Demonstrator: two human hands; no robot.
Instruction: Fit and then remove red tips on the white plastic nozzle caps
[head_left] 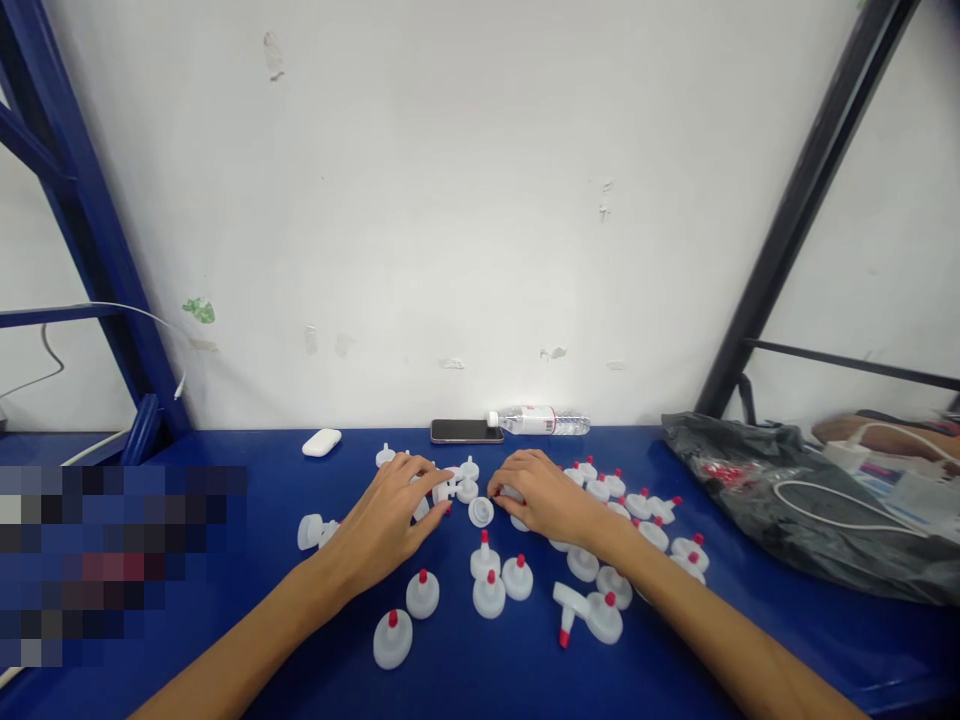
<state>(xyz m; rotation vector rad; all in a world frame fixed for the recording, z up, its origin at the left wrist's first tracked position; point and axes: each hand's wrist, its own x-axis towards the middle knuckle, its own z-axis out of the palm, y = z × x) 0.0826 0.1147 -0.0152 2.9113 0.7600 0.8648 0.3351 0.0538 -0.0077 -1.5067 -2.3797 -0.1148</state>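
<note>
Many white round plastic caps, a lot of them with red tips, lie on a blue table (300, 640). My left hand (390, 520) is left of centre, thumb and fingers apart, beside a cluster of white caps; a white piece (444, 490) shows near its fingertips. My right hand (544, 495) reaches in from the right with bent fingers over some caps; what its fingertips touch is partly hidden. Between the hands lies an upturned white cap (481, 512). Nearer the front stand red-tipped caps, among them one cap (393, 640) at the left and a tipped-over one (570, 603) at the right.
Along the wall lie a dark phone (466, 432), a clear bottle (544, 420) and a white case (322, 443). A grey plastic bag (787, 520) with a white cable is at the right. Blue (97, 220) and dark (795, 200) metal posts flank the table.
</note>
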